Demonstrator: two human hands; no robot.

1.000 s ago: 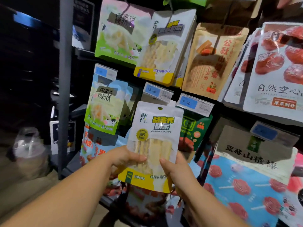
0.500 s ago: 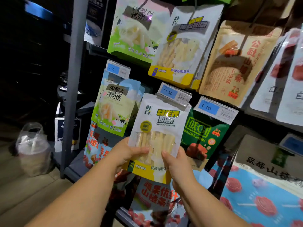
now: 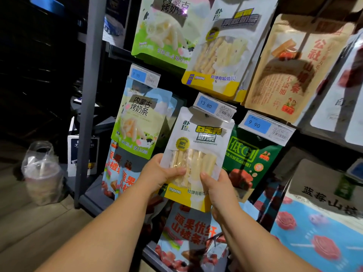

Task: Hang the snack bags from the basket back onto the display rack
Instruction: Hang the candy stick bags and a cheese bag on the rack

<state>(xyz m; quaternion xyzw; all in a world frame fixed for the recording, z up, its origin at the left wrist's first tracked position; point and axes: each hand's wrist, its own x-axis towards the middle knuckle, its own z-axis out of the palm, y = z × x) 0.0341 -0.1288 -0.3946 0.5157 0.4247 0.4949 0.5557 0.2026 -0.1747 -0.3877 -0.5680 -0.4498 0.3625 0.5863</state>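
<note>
Since you lifted it, the snack bag [image 3: 196, 154] now tops out at the 13.80 price tag [image 3: 214, 107]; left hand [image 3: 157, 177] and right hand [image 3: 218, 187] pinch its lower sides, green bag [image 3: 251, 154] crowding your right, narrow gap above your left.

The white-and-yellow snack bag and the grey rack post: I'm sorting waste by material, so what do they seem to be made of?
The snack bag is likely thin plastic film: matte white print, with a clear glossy window that shows its contents. The rack post is probably painted metal: flat, even grey with straight edges.
</note>
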